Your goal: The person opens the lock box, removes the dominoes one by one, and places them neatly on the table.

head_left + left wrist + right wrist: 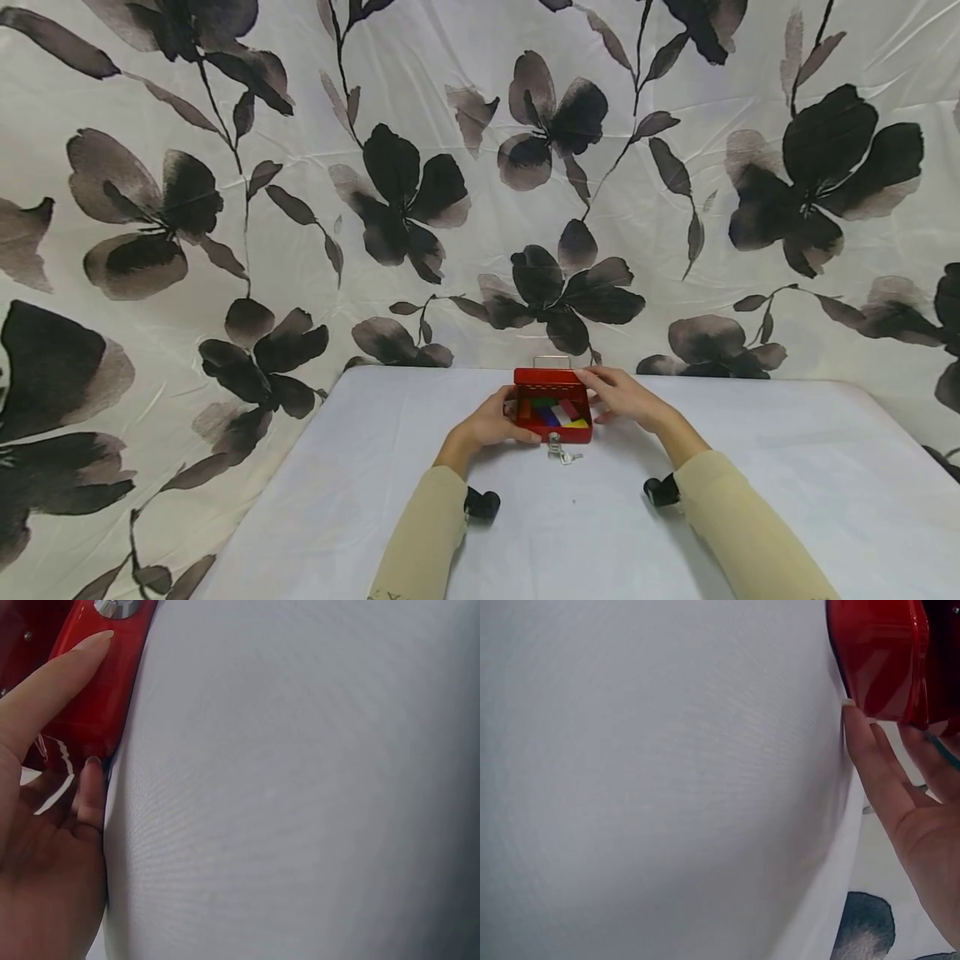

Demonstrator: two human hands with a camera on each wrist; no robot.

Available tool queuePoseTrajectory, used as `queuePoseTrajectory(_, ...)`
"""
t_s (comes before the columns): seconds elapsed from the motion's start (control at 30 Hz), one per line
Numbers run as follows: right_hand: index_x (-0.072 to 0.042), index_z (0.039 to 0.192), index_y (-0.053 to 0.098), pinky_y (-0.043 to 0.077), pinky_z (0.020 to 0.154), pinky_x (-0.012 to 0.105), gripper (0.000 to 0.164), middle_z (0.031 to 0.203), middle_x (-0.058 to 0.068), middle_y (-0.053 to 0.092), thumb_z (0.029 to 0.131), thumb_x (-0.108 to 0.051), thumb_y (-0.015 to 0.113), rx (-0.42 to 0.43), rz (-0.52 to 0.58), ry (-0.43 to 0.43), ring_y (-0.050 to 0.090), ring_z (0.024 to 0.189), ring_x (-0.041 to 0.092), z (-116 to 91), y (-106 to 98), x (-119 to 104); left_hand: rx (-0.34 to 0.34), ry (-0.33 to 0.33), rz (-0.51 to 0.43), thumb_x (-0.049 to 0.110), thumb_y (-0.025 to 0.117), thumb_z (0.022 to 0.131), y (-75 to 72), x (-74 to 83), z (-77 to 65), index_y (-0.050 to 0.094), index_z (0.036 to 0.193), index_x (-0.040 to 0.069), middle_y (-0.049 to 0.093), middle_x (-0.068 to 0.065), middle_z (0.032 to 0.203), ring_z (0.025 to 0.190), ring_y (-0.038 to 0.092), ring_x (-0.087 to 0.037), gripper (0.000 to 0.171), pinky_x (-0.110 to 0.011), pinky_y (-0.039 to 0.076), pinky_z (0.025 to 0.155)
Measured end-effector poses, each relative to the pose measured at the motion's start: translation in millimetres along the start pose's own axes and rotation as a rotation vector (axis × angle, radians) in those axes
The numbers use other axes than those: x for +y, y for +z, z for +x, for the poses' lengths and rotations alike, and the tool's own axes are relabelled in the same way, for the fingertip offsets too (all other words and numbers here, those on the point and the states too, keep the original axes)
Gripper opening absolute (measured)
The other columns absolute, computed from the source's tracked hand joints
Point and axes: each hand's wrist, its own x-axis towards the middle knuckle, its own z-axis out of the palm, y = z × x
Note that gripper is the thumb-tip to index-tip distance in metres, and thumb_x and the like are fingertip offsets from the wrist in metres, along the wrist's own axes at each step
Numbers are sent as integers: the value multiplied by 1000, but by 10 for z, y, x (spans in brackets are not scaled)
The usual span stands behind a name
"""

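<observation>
A small red metal cash box (567, 436) stands on the table with its lid (547, 377) raised. Inside lie several coloured pieces, among them a blue piece (550, 417) and a yellow piece (576, 423). My left hand (491, 421) grips the box's front left corner; in the left wrist view, its thumb (82, 664) presses the front below the round lock (118, 607), with fingers at the side. At the right, my right hand (622, 397) touches the lid's corner and the box's side, fingers fairly straight (877, 769). Keys (566, 457) hang at the front lock.
The white-covered table (300, 517) extends around the box. Behind it hangs a white cloth (465, 250) with dark flowers. A wire handle (552, 358) stands up behind the lid. Black wrist devices (482, 503) sit at both sleeves.
</observation>
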Motion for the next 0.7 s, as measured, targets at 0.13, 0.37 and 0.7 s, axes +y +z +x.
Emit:
queuePoseTrajectory(0.13, 1, 151, 43, 61, 84, 45, 80, 146, 26, 50, 103, -63, 44, 18, 6, 0, 59, 121, 41, 23, -7, -26, 3, -5, -16, 18, 91, 78, -6, 1, 9, 37, 155, 7, 47, -12, 152, 140, 44, -33, 94, -53, 35, 118)
queuePoseTrajectory(0.37, 2, 144, 50, 62, 79, 44, 81, 135, 25, 59, 102, -67, 41, 44, 18, 14, 62, 112, 37, 102, -15, -20, 9, -22, -23, 17, 91, 77, -15, 2, 5, 37, 155, 8, 45, -12, 154, 141, 42, -32, 95, -53, 33, 119)
queuePoseTrajectory(0.7, 2, 140, 53, 62, 81, 45, 90, 128, 24, 62, 98, -75, 36, 90, 22, 83, 63, 107, 35, 133, -5, -73, 11, -25, -1, 18, 91, 78, -1, 7, -11, 38, 153, 8, 48, -11, 150, 138, 43, -32, 93, -54, 34, 118)
